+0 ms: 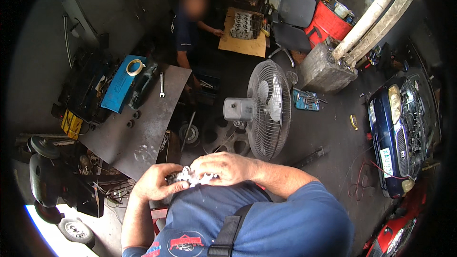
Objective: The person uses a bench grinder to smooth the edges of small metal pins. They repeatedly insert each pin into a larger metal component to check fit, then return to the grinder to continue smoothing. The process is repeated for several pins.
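Close in front of my chest, both hands hold a small, irregular silvery part (190, 176) that looks like metal; its exact kind is unclear. My left hand (157, 182) grips the left end, thumb along the near side. From the right, my right hand (224, 167) curls over the part's other end, fingers bent and partly hiding it. A bare metal-topped workbench (143, 123) lies just beyond my left hand. On it rest an open-end wrench (162, 85), a blue box (117, 90) and a roll of tape (134, 67).
A large pedestal fan (269, 109) stands ahead. Beyond it, a co-worker (185, 33) reaches toward an engine cylinder head (243, 24) on cardboard. An office chair (293, 24), a red drum (331, 24), a socket set (305, 100) and a blue car front (395, 133) are at right.
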Motion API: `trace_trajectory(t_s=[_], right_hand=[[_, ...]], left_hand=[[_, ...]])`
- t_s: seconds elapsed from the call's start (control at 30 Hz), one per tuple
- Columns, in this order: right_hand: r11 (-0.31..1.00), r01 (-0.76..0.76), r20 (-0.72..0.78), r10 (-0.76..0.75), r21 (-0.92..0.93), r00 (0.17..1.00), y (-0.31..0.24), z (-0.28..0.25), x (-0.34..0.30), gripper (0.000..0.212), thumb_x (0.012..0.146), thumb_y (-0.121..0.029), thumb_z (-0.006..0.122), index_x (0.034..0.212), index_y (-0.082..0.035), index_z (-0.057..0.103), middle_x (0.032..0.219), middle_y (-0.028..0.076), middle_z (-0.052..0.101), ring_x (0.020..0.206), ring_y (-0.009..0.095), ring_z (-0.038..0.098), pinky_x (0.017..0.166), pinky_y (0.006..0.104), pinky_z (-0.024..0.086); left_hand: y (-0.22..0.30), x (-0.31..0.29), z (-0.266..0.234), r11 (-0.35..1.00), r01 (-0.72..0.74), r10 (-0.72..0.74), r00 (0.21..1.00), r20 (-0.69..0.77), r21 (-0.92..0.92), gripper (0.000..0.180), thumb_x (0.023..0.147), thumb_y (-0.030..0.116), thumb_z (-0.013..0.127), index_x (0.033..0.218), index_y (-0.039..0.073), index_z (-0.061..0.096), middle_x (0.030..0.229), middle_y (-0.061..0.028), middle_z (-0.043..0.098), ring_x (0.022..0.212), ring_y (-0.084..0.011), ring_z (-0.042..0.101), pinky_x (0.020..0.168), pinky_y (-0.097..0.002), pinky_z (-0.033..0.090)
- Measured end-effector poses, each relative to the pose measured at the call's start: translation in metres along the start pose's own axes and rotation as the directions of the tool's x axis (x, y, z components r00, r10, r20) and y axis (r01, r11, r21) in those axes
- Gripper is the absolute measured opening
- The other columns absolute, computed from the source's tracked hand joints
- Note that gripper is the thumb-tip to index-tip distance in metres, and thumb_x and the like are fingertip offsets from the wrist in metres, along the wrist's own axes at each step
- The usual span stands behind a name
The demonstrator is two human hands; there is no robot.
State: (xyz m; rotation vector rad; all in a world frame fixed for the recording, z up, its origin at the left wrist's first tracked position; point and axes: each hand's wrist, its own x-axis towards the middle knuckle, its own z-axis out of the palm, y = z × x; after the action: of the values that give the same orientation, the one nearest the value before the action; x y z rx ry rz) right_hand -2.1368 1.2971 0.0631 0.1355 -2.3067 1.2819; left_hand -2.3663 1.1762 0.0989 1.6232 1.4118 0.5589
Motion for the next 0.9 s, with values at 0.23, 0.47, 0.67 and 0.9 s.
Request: trace_trajectory(t_s=[0.23, 0.47, 0.67, 0.9], right_hand=[[0.998, 0.031, 0.020, -0.032, 0.051, 0.999, 0.006, 0.004, 0.014, 0.032, 0.078, 0.000, 0.065, 0.107, -0.003, 0.053, 0.104, 0.013, 0.054, 0.098, 0.032, 0.058, 0.085, 0.0394, 0.049], [0.580, -0.296, -0.005, 0.460, 0.759, 0.888, -0.004, 0.018, 0.025, 0.065, 0.088, 0.007, 0.058, 0.143, -0.009, 0.027, 0.127, 0.011, 0.048, 0.116, 0.019, 0.056, 0.097, 0.0323, 0.050], [0.618, -0.334, -0.018, 0.491, 0.712, 0.871, -0.013, 0.022, 0.033, 0.059, 0.090, 0.005, 0.060, 0.142, -0.006, 0.034, 0.118, 0.008, 0.055, 0.106, 0.015, 0.060, 0.093, 0.0295, 0.052], [0.743, -0.250, -0.100, 0.392, 0.621, 0.915, -0.029, 0.024, 0.033, 0.055, 0.083, 0.008, 0.067, 0.135, -0.002, 0.049, 0.122, 0.008, 0.058, 0.112, 0.015, 0.058, 0.096, 0.0295, 0.049]], left_hand=[[-0.018, -0.013, 0.024, 0.924, 0.103, -0.132, 0.990, -0.056, -0.368, 0.036, 0.084, 0.030, 0.075, 0.099, 0.000, 0.062, 0.079, -0.0052, 0.064, 0.074, -0.0119, 0.055, 0.068, -0.0300, 0.047], [-0.007, -0.023, 0.055, 0.833, 0.006, -0.320, 0.821, -0.472, -0.554, 0.026, 0.084, 0.019, 0.073, 0.092, 0.001, 0.056, 0.079, -0.0014, 0.058, 0.074, -0.0077, 0.048, 0.066, -0.0244, 0.041], [0.010, -0.025, 0.064, 0.839, -0.078, -0.271, 0.797, -0.539, -0.538, 0.021, 0.083, 0.015, 0.072, 0.088, 0.003, 0.055, 0.076, 0.0007, 0.056, 0.071, -0.0053, 0.046, 0.063, -0.0228, 0.039], [0.020, -0.035, 0.070, 0.957, -0.134, -0.083, 0.721, -0.688, -0.256, 0.033, 0.069, 0.018, 0.077, 0.081, 0.003, 0.050, 0.070, -0.0025, 0.054, 0.062, -0.0086, 0.047, 0.055, -0.0247, 0.039]])
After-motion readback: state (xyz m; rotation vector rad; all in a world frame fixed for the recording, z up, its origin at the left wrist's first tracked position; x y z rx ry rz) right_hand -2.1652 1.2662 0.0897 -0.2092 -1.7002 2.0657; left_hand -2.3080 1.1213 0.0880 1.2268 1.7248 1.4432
